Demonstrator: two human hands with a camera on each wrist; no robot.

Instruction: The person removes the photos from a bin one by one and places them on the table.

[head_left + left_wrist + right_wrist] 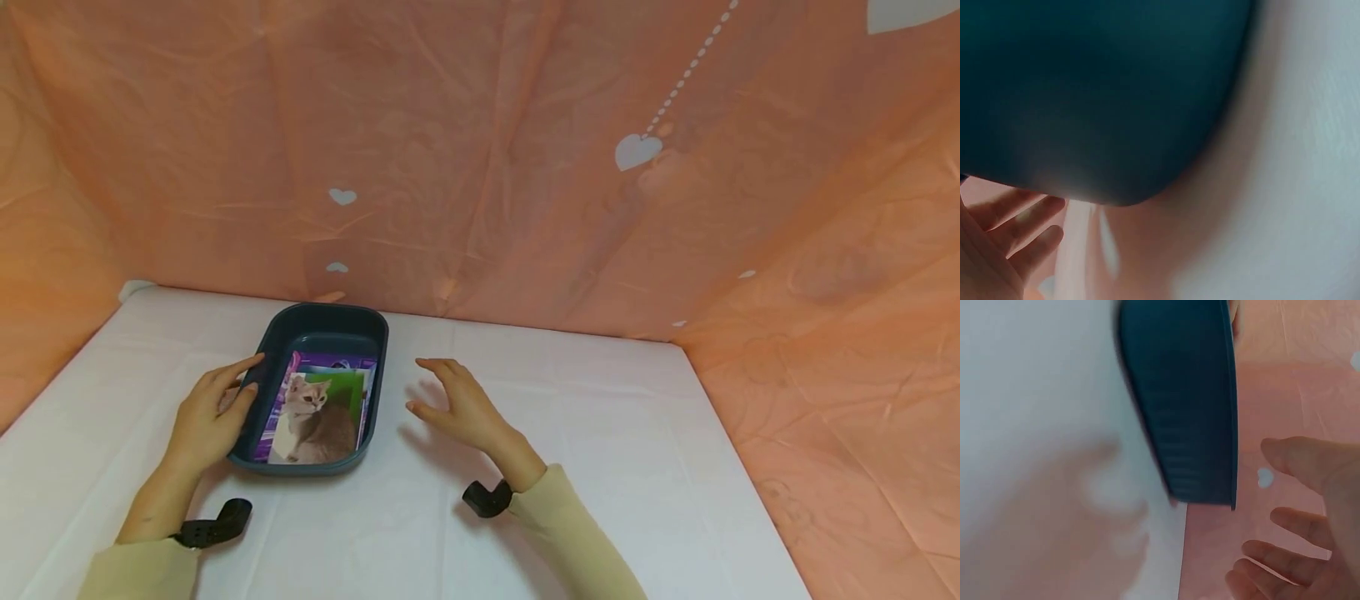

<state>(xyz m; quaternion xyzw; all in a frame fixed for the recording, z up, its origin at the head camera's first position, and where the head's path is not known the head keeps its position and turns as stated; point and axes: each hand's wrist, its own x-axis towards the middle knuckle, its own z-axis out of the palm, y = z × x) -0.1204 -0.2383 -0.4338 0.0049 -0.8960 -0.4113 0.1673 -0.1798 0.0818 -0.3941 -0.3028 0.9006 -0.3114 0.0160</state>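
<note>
A dark blue-green plastic bin [309, 470] stands on the white table, left of centre. Inside lies a small stack of printed picture cards; the top one shows a cat [318, 429], and purple printed edges [270, 437] stick out beneath it. My left hand [206, 421] is at the bin's left rim, its fingertips and thumb tip at the wall with the fingers fairly straight. In the left wrist view its fingers [1025, 228] extend past the bin's wall [1104, 112]. My right hand [465, 408] hovers to the right of the bin, fingers spread, apart from it and holding nothing.
A white cloth covers the table [600, 467]. Orange sheeting [480, 167] with pale hearts hangs along the back and both sides. Each wrist carries a black camera mount, one on the left [217, 525] and one on the right [487, 498].
</note>
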